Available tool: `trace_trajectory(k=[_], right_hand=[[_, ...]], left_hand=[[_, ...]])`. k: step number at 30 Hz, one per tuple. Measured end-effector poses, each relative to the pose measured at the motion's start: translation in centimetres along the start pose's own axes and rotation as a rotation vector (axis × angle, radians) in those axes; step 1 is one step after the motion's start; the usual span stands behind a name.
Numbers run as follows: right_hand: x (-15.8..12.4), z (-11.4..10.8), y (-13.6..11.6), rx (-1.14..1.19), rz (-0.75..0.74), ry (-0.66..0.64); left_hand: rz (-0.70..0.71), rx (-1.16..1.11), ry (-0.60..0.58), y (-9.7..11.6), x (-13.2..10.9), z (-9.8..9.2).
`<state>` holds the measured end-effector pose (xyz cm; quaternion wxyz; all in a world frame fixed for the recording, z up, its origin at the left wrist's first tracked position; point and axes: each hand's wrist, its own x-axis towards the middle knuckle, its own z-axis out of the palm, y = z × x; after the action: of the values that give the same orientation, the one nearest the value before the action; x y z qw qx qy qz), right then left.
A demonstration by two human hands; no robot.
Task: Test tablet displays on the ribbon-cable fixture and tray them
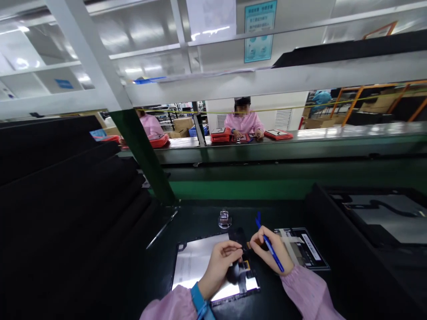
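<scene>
A tablet-sized screen panel (pixel 200 253) with a shiny silver back and a dark frame lies tilted on the dark bench. My left hand (pixel 222 264), with a blue band at the wrist, is over its right half, thumb and index finger pinched together; anything between them is too small to make out. My right hand (pixel 271 253) is at the panel's right edge, a slim blue pen-like tool (pixel 273 255) tucked across it. Its thumb and index finger meet beside a small gold-brown flex cable end (pixel 248 245). Partly behind that hand lies a second dark panel (pixel 310 249) with tape and a white label.
A small metal magnifier-like stand (pixel 224 219) is behind the panel. To the left lies a thin metal tool (pixel 162 229) beside stacked black trays (pixel 66 213). A black tray (pixel 320 209) holding a panel is at right. Across the line, a co-worker (pixel 245 120) sits by red stacks (pixel 220 135).
</scene>
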<state>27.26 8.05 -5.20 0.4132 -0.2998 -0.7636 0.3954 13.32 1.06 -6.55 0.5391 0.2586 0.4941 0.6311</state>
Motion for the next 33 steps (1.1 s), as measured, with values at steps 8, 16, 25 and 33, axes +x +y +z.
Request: trace_trajectory(k=[8,16,25,33], right_hand=[[-0.11,0.13,-0.06,-0.049,-0.028,-0.044],[-0.12,0.08,-0.43,-0.048,-0.006,-0.047],[-0.14,0.1,-0.25,-0.016,0.011,-0.056],[-0.25,-0.04,0.18,-0.005,0.014,-0.063]], left_hand=[[0.004,0.004,0.055,-0.22,-0.01,-0.08],[0.018,0.012,0.061,-0.02,-0.2,-0.15],[0.043,0.003,0.087,0.02,-0.28,0.05],[0.041,0.005,0.084,0.14,-0.25,0.02]])
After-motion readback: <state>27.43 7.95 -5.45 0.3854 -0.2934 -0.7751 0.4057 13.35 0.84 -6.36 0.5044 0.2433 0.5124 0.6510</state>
